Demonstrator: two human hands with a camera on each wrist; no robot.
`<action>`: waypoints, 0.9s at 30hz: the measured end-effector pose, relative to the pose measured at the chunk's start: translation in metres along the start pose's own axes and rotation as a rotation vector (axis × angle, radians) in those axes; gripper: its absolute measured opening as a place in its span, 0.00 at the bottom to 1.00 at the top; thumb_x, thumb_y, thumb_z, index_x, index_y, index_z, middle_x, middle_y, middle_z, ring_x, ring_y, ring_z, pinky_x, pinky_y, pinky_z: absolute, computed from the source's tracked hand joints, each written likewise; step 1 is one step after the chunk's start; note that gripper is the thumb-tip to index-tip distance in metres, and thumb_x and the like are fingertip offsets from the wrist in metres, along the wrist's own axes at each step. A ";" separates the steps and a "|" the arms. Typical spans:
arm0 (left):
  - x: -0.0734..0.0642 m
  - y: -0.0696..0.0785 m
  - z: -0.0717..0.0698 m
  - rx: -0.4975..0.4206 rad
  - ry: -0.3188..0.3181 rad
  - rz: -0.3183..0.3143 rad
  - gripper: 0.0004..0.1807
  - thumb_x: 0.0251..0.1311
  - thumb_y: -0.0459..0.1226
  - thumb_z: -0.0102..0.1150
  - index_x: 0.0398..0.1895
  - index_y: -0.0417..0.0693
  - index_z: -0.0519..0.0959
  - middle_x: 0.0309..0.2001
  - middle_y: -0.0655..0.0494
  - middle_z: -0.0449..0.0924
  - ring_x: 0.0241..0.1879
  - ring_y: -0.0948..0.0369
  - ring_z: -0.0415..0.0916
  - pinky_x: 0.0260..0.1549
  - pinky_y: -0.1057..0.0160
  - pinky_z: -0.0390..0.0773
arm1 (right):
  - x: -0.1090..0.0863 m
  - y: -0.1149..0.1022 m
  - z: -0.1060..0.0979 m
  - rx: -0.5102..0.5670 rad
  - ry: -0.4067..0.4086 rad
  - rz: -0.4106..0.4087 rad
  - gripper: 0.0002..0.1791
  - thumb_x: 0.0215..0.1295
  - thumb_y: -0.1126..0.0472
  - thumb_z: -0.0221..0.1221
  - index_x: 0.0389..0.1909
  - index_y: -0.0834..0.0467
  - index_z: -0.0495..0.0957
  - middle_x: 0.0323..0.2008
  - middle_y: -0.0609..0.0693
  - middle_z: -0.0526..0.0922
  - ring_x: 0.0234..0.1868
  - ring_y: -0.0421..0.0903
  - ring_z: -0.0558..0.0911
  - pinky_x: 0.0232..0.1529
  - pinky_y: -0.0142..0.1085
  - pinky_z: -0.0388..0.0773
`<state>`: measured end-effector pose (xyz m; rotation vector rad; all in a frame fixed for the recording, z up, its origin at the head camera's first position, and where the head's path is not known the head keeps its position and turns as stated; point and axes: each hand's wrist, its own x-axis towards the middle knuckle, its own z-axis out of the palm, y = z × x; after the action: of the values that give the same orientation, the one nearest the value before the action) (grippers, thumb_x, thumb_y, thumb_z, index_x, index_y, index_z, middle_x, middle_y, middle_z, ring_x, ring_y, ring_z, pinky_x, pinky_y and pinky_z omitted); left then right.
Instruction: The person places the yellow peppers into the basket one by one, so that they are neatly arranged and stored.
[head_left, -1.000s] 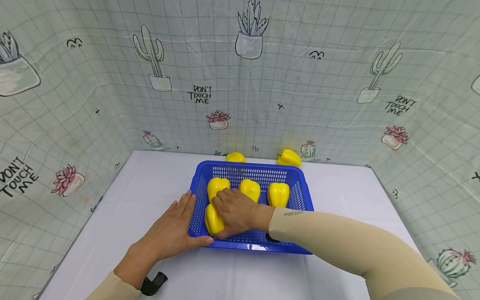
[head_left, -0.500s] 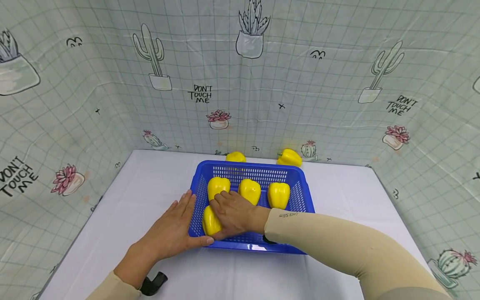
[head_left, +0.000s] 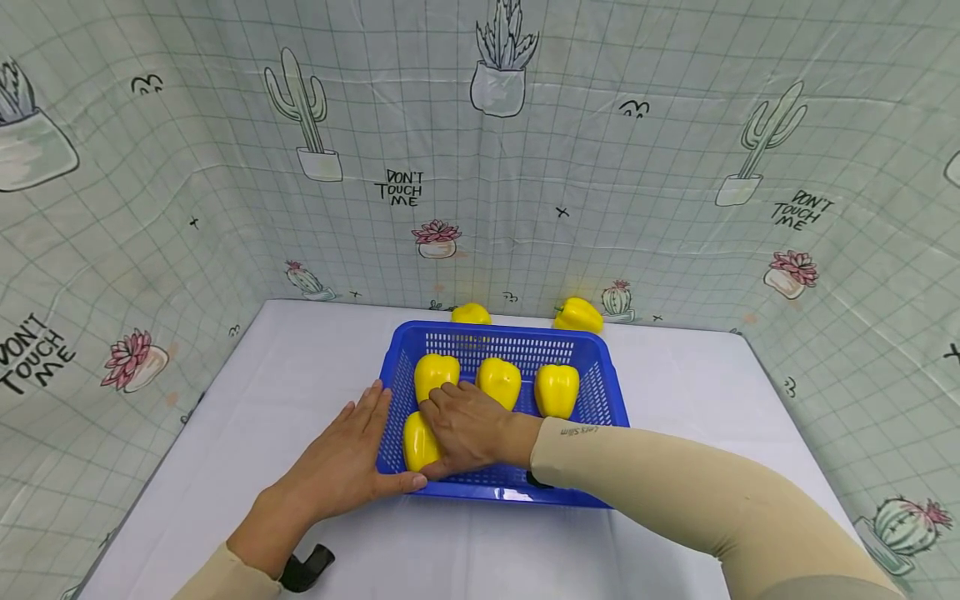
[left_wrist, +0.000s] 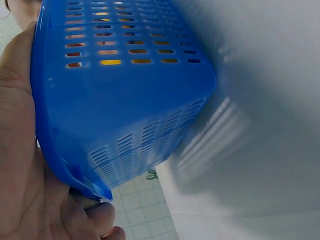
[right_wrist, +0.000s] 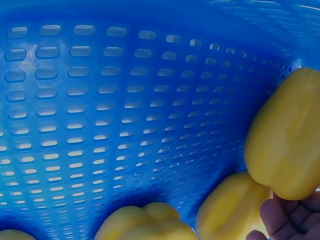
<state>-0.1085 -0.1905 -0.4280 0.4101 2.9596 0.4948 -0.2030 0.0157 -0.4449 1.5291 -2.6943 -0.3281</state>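
Inside a blue plastic basket (head_left: 510, 495), my right hand (head_left: 468, 425) grips a yellow bell pepper (head_left: 421, 442) at the front left corner. That pepper lies on its side, partly covered by the hand; the right wrist view shows curled fingers (right_wrist: 295, 215) at its end. Behind it, a row of yellow bell peppers stands along the basket: one at left (head_left: 435, 373), one in the middle (head_left: 498, 382) and one at right (head_left: 557, 390). My left hand (head_left: 337, 458) rests on the basket's left corner, fingers straight along the side rim and thumb on the front rim.
Beyond the basket's back rim, two more bell peppers lie on the white tabletop (head_left: 315, 358): one partly hidden (head_left: 471, 314), the other further right (head_left: 579, 315). A printed curtain (head_left: 525, 183) closes off the back and both sides.
My right hand has shifted the front bell pepper slightly left and toward the basket's corner, mostly in the first half second. The left hand stays on the rim.
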 end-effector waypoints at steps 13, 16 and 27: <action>0.000 0.001 -0.001 -0.002 -0.006 -0.012 0.72 0.55 0.78 0.57 0.83 0.30 0.49 0.84 0.33 0.45 0.83 0.40 0.49 0.81 0.38 0.52 | -0.002 0.000 -0.001 0.003 0.001 0.005 0.44 0.63 0.18 0.52 0.58 0.53 0.76 0.46 0.46 0.81 0.47 0.44 0.78 0.53 0.38 0.79; 0.000 0.001 -0.001 -0.002 -0.004 -0.012 0.72 0.55 0.78 0.58 0.83 0.30 0.49 0.84 0.33 0.45 0.83 0.40 0.49 0.81 0.38 0.52 | -0.003 0.000 -0.001 0.001 0.003 0.000 0.43 0.63 0.18 0.52 0.56 0.53 0.77 0.44 0.46 0.81 0.45 0.44 0.78 0.52 0.37 0.79; 0.002 0.000 0.002 -0.002 -0.002 -0.015 0.71 0.55 0.76 0.61 0.83 0.30 0.49 0.84 0.33 0.45 0.83 0.40 0.49 0.81 0.38 0.51 | -0.006 0.003 -0.003 -0.003 0.029 0.000 0.44 0.63 0.18 0.51 0.57 0.53 0.78 0.45 0.46 0.82 0.46 0.44 0.78 0.54 0.39 0.80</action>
<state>-0.1097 -0.1895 -0.4300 0.3883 2.9583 0.4951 -0.2017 0.0221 -0.4412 1.5206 -2.6709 -0.3070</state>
